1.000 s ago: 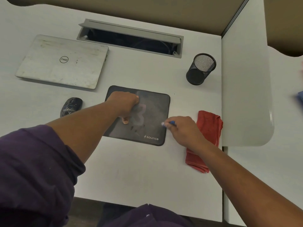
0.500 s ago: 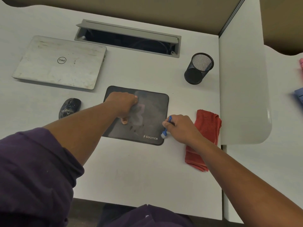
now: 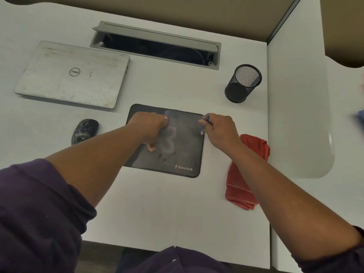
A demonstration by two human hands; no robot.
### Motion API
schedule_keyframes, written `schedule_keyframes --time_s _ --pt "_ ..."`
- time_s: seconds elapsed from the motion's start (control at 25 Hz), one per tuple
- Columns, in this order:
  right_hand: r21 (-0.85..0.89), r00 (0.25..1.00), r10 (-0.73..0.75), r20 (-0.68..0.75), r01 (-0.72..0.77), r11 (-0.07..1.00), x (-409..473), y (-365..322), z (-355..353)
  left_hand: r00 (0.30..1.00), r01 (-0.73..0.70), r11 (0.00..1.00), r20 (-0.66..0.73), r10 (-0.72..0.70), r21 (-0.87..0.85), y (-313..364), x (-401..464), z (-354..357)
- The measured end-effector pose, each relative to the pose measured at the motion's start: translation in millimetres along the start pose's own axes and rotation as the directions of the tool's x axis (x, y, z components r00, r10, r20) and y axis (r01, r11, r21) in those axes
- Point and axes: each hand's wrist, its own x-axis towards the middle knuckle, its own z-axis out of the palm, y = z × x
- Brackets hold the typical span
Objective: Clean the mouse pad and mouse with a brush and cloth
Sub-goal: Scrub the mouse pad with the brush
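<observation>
- Your purple sleeves (image 3: 35, 213) sit nearest, both forearms reaching over the white worktop (image 3: 157, 209).
- A folded red cloth (image 3: 239, 186) lies on the worktop under your right forearm, just beside the pad.
- Your left hand (image 3: 150, 126), its grip curled into a fist holding nothing visible, presses the dark rectangular mouse pad (image 3: 183, 152).
- Your right hand (image 3: 219, 130) has its grip pinched around a slim blue brush (image 3: 203, 126) at the pad's right edge.
- A dusty black mouse (image 3: 85, 131) rests left of the pad.
- Farther off: a closed silver laptop (image 3: 72, 74) and a black mesh cup (image 3: 243, 83).
</observation>
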Motion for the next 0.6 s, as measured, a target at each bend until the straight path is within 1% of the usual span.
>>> schedule_keyframes --time_s 0.12,0.2,0.24,0.32,0.4,0.48,0.52,0.6 --pt "-0.040 1.000 -0.016 -0.024 0.015 0.999 18.0 2.6 -5.9 1.000 -0.001 1.000 0.008 0.001 -0.012 -2.1 1.3 0.1" --pt "-0.073 0.999 -0.045 -0.015 0.043 0.996 24.6 0.7 -1.9 1.000 -0.006 1.000 0.012 0.006 -0.021 -2.8 2.3 0.5" --pt "-0.059 0.998 -0.061 0.000 0.061 0.996 26.3 -2.7 3.3 1.000 -0.007 1.000 0.009 0.007 -0.023 -3.5 2.8 0.9" --pt "0.065 0.997 -0.071 0.033 0.069 0.995 26.7 -12.2 14.9 1.000 -0.008 1.000 0.000 0.008 -0.022 -4.0 3.1 1.5" --pt "0.196 0.998 -0.063 0.022 0.057 0.979 28.8 -23.4 24.6 1.000 -0.009 1.000 -0.005 0.009 -0.010 -4.7 3.1 1.2" --pt "0.191 0.998 -0.063 0.024 0.058 0.980 33.8 -32.6 34.7 1.000 -0.008 1.000 -0.002 0.008 -0.006 -4.8 3.0 0.1" --pt "0.165 0.996 -0.065 0.055 0.055 0.985 36.0 -36.3 38.7 1.000 -0.006 1.000 -0.002 0.006 -0.006 -4.2 2.6 -0.4" --pt "0.135 0.984 -0.052 0.172 0.029 0.990 38.7 -42.8 44.3 1.000 0.007 1.000 -0.015 -0.007 -0.006 -3.1 1.3 -0.8"
